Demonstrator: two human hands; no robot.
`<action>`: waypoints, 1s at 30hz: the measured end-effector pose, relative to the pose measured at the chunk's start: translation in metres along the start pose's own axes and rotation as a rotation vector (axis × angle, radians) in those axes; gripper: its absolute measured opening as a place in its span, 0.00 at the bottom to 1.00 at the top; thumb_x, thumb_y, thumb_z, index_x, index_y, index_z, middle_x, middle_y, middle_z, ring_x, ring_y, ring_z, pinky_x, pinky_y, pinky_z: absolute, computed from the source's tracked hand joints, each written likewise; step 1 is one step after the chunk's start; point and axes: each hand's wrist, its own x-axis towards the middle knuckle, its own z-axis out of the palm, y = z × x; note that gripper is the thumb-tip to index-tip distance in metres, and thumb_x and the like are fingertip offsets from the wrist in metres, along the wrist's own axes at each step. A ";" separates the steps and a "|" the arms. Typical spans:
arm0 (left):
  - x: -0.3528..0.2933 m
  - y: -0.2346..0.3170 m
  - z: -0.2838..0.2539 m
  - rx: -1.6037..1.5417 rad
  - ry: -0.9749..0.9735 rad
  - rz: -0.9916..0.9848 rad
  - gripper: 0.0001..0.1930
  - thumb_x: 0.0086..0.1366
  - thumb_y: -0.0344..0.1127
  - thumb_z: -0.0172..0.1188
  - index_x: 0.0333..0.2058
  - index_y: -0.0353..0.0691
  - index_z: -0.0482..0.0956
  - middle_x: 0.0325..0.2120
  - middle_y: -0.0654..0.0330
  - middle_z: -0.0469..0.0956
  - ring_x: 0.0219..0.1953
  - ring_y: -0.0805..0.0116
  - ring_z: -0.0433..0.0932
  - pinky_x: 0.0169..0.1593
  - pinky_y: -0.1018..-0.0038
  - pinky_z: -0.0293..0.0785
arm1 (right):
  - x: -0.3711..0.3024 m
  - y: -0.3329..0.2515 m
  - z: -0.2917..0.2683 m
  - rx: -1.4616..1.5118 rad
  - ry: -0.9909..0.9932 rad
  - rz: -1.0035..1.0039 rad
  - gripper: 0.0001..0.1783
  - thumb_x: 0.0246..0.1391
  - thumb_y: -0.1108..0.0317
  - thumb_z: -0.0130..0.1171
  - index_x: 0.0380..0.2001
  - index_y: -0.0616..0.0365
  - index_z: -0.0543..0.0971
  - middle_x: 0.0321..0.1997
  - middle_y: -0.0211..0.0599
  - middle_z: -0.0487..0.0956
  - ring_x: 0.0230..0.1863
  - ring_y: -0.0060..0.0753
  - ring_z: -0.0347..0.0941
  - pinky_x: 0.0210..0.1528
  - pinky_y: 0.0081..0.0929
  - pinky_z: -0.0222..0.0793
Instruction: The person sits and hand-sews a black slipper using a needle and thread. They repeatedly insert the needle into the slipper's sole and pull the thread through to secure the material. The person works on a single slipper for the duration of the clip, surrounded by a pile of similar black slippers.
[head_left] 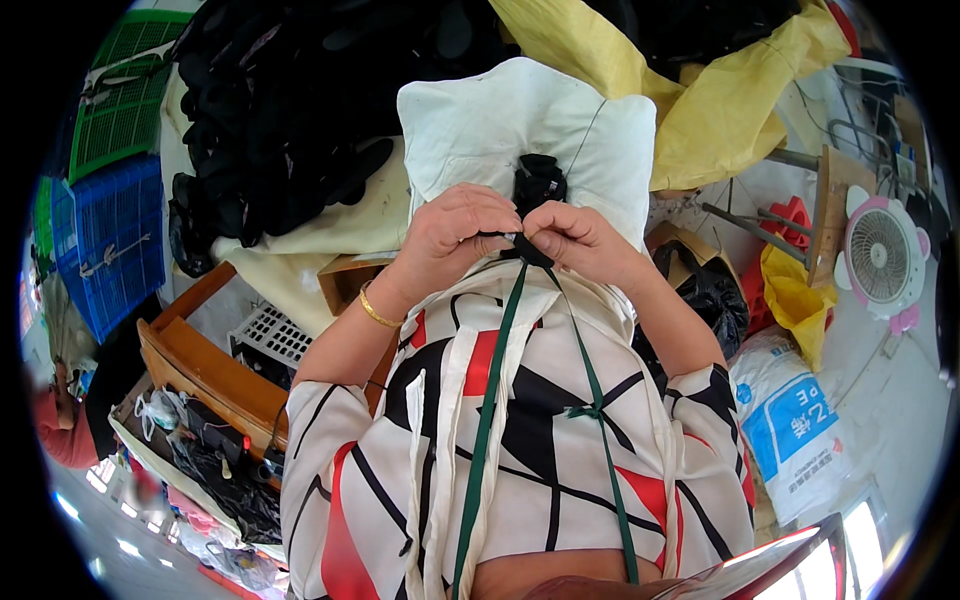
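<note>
My left hand point(458, 232) and my right hand point(588, 242) meet in front of my chest, fingers pinched. Between them they hold a small black fabric piece point(533, 254), with a tiny pale bit near the left fingertips that is too small to name. Just beyond the fingers, a crumpled black bundle point(540, 182) lies on a white cloth-covered pad point(500, 115). I cannot tell whether the bundle joins the held piece. A green strap point(488, 420) runs from near the hands down over my patterned clothing.
A large heap of black pieces point(290, 110) covers the cream-topped table at the far left. Yellow sheeting point(715, 120) drapes at the far right. Blue point(110, 245) and green crates stand left, beside a wooden drawer point(215, 370). A fan point(885, 255) and white sack point(790, 430) are right.
</note>
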 end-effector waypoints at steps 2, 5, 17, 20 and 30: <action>-0.001 0.002 0.000 0.012 0.011 0.019 0.13 0.51 0.27 0.71 0.37 0.41 0.84 0.36 0.61 0.83 0.42 0.58 0.81 0.50 0.67 0.77 | 0.000 0.000 0.003 0.023 0.000 0.004 0.04 0.68 0.69 0.53 0.41 0.54 0.76 0.32 0.18 0.72 0.29 0.12 0.65 0.32 0.14 0.65; -0.003 0.005 -0.002 0.040 0.017 0.028 0.13 0.51 0.27 0.72 0.37 0.41 0.84 0.35 0.60 0.84 0.42 0.58 0.82 0.50 0.66 0.77 | 0.000 -0.007 0.008 -0.056 0.024 0.011 0.04 0.68 0.69 0.53 0.40 0.55 0.75 0.31 0.19 0.72 0.28 0.12 0.66 0.32 0.15 0.66; -0.010 0.000 0.004 0.024 -0.086 -0.174 0.10 0.52 0.28 0.72 0.35 0.40 0.83 0.28 0.59 0.79 0.33 0.59 0.77 0.38 0.69 0.74 | 0.007 -0.018 0.011 -0.255 0.056 0.089 0.15 0.64 0.63 0.56 0.50 0.55 0.70 0.25 0.28 0.74 0.27 0.19 0.68 0.32 0.23 0.65; -0.010 -0.003 0.003 0.021 -0.117 -0.302 0.09 0.54 0.28 0.71 0.35 0.39 0.83 0.26 0.59 0.78 0.31 0.60 0.76 0.37 0.71 0.73 | 0.009 -0.020 0.008 -0.366 0.110 0.072 0.11 0.62 0.66 0.56 0.46 0.56 0.73 0.28 0.34 0.77 0.25 0.25 0.69 0.31 0.26 0.66; -0.008 -0.006 0.007 0.146 -0.087 -0.287 0.08 0.53 0.30 0.69 0.33 0.39 0.83 0.26 0.56 0.78 0.30 0.55 0.77 0.34 0.67 0.73 | 0.019 -0.023 0.033 -1.000 0.252 -0.615 0.05 0.49 0.71 0.64 0.31 0.53 0.78 0.25 0.33 0.71 0.27 0.41 0.72 0.25 0.33 0.66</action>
